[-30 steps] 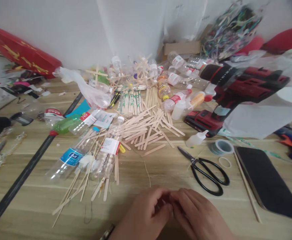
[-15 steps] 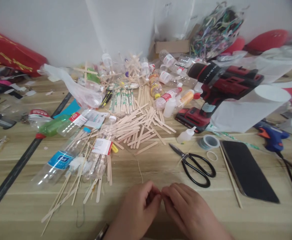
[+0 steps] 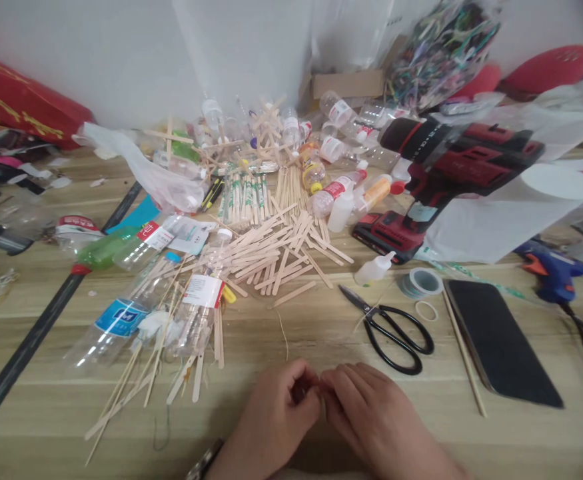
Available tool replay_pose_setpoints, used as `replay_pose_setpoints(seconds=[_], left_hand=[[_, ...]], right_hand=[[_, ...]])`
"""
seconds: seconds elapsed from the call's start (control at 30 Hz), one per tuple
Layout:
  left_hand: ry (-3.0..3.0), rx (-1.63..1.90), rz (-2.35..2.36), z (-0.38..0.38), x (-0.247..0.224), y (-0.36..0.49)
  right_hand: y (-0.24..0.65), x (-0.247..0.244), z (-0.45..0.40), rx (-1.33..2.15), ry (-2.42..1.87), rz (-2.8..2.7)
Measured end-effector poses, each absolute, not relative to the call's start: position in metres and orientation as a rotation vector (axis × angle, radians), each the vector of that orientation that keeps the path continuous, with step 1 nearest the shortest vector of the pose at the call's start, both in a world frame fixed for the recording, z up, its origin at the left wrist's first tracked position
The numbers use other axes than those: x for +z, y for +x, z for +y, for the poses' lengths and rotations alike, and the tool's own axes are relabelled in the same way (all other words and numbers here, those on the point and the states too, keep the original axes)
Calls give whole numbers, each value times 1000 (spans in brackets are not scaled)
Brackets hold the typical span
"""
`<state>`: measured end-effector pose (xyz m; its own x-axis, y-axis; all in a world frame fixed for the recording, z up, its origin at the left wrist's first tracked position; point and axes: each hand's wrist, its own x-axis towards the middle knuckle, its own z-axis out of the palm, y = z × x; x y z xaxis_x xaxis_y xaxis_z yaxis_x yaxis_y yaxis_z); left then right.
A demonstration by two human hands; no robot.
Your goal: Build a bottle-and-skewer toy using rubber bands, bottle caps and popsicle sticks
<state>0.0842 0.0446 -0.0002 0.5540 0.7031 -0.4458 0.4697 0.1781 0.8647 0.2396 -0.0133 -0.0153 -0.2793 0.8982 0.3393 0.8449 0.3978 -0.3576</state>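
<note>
My left hand [image 3: 282, 415] and my right hand [image 3: 366, 417] meet at the fingertips near the front of the table. Both are closed in a pinch, and whatever lies between the fingers is hidden or too small to name. A thin, pale thread [image 3: 284, 330] lies on the wood just beyond my left hand; whether it runs into the fingers I cannot see. Black-handled scissors [image 3: 388, 330] rest with blades apart beyond my right hand. Left of my hands lie loose craft sticks [image 3: 198, 383] and a clear plastic bottle [image 3: 202, 313].
Craft sticks [image 3: 266, 257] are heaped mid-table, with more bottles [image 3: 338, 190] behind. A red-and-black drill [image 3: 436, 173] stands at right. Nearer are a small dropper bottle [image 3: 374, 268], a tape roll [image 3: 421, 285], a wooden stick [image 3: 464, 353], a phone [image 3: 502, 343] and a blue glue gun [image 3: 554, 273].
My hands stay pinched together in almost the same spot, with the fingers slightly shifted. The view has moved a little, so the things at right appear farther right.
</note>
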Motion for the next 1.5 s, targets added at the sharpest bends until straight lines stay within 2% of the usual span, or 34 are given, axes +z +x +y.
replay_pose_setpoints(seconds=[0.2, 0.53, 0.7, 0.77, 0.83, 0.9, 0.97, 1.03, 1.27, 1.5], left_hand=[[1442, 200, 1058, 41, -2, 83], [1477, 196, 1093, 40, -7, 82], [1814, 121, 1124, 45, 3, 69], [2131, 274, 1231, 58, 8, 56], [2450, 431, 1544, 76, 11, 40], [2585, 333, 1951, 96, 12, 26], [2521, 115, 2157, 112, 11, 15], [2403, 71, 2157, 121, 9, 6], [2307, 298, 2188, 128, 5, -16], [2456, 153, 2288, 138, 5, -22]], right_hand=[[240, -15, -12, 57, -1460, -2195], [241, -17, -14, 121, -1479, -2162], [242, -12, -16, 140, -1452, -2142], [244, -9, -17, 125, -1457, -2110], [247, -6, -17, 120, -1467, -2083], [250, -5, -18, 120, -1473, -2068], [252, -5, -18, 105, -1465, -2053], [255, -6, -19, 100, -1465, -2041], [273, -14, -22, 79, -1518, -2048], [280, -13, -22, 37, -1521, -2039]])
